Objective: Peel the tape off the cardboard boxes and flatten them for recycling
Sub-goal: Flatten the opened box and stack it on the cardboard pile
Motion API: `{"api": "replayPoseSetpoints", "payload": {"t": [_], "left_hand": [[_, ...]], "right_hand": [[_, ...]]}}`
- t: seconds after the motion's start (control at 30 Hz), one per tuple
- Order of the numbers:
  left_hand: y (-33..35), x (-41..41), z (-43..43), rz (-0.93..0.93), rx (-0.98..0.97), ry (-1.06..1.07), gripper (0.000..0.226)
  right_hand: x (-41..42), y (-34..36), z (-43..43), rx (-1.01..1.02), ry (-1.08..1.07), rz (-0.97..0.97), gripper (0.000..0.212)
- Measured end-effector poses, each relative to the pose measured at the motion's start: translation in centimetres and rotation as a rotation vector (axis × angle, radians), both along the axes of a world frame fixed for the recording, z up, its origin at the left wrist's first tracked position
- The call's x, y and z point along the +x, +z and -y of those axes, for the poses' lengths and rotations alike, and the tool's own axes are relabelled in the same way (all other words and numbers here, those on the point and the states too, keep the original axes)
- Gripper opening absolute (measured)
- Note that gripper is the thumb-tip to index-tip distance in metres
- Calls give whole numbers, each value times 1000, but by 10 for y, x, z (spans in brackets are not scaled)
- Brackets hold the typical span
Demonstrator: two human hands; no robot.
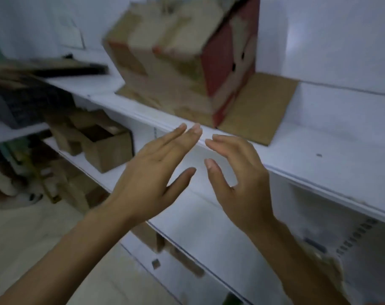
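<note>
Your left hand (152, 179), at 8 o'clock just below the middle of the view, is raised with straight fingers and the thumb spread wide, holding nothing. Your right hand (237, 181), at 4 o'clock, faces it with loosely bent fingers and the thumb apart, also holding nothing. The fingertips of the two hands are near each other but apart, and both hover in front of the upper shelf (319, 148).

At 9 o'clock, a small open box (105, 148) stands on the lower shelf (198, 227) with loose cardboard (64, 130) just beside it; it has not been flattened.

At 12 o'clock, farther back on the upper shelf, the large box (165, 58) with a red side stands tilted, not yet collapsed, with one bottom flap (259, 106) lying flat on the shelf at 2 o'clock. The box is blurred, so you cannot tell whether any tape remains on it.

As a judgement, most of the job lies ahead: at least two boxes keep their shape, and no flattened stack can be made out clearly.
</note>
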State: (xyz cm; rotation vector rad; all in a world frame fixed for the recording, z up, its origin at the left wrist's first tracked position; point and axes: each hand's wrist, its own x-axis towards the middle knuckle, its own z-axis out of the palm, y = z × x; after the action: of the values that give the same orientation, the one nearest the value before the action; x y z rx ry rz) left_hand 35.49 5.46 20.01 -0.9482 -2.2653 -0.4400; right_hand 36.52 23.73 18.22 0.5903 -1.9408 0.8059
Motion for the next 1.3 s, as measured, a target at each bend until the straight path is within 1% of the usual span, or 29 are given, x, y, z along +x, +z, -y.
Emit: {"api": "replayPoseSetpoints", "payload": {"t": [0.1,0.17,0.23,0.37,0.43,0.47,0.53,0.63,0.7,0.73,0.83,0.9,0.93,0.97,1.03,1.07,1.13,1.17,1.23,1.3], "left_hand": [[30,-12,32,-101,11,7,57],[42,-21,53,-153,-1,17,57],[51,-29,71,-169,3,17,58],[55,-48,103,-145,17,1,58],[55,-61,114,-144,20,2,58],[57,-68,118,-141,25,-4,58],[68,-85,119,-132,38,-33,58],[98,-119,110,-128,41,-75,59],[121,-142,99,-100,54,-65,64],[130,-153,93,-87,40,-50,67],[144,-186,78,-33,-64,34,75],[146,-207,74,5,-83,59,81],[146,-218,75,22,-65,46,81],[147,-228,77,24,-43,21,79],[150,-246,84,-42,-13,-50,69],[153,-254,87,-79,0,-84,64],[160,-272,92,-111,32,-137,60],[163,-281,94,-88,40,-148,62],[167,-298,96,-6,25,-143,72],[165,-307,97,25,5,-123,78]], "right_hand": [[-31,38,19,102,-29,87,31],[-47,55,30,155,-75,80,33],[-58,70,38,184,-153,5,33],[-64,103,41,119,-270,-192,23],[-67,123,40,109,-326,-233,20],[-69,134,41,118,-348,-220,20],[-79,158,47,183,-364,-123,22],[-106,193,63,396,-407,51,26],[-127,212,72,540,-497,92,35],[-138,220,75,580,-538,111,39],[-179,237,80,573,-596,191,53],[-205,244,83,535,-616,258,59],[-218,246,83,530,-631,271,55],[-228,247,83,523,-645,264,47],[-244,248,80,470,-637,222,26],[-250,248,77,436,-621,211,20],[-255,246,75,402,-600,201,18],[-256,244,76,415,-600,181,17],[-254,239,81,492,-640,111,21],[-252,235,87,589,-719,57,31]]}}
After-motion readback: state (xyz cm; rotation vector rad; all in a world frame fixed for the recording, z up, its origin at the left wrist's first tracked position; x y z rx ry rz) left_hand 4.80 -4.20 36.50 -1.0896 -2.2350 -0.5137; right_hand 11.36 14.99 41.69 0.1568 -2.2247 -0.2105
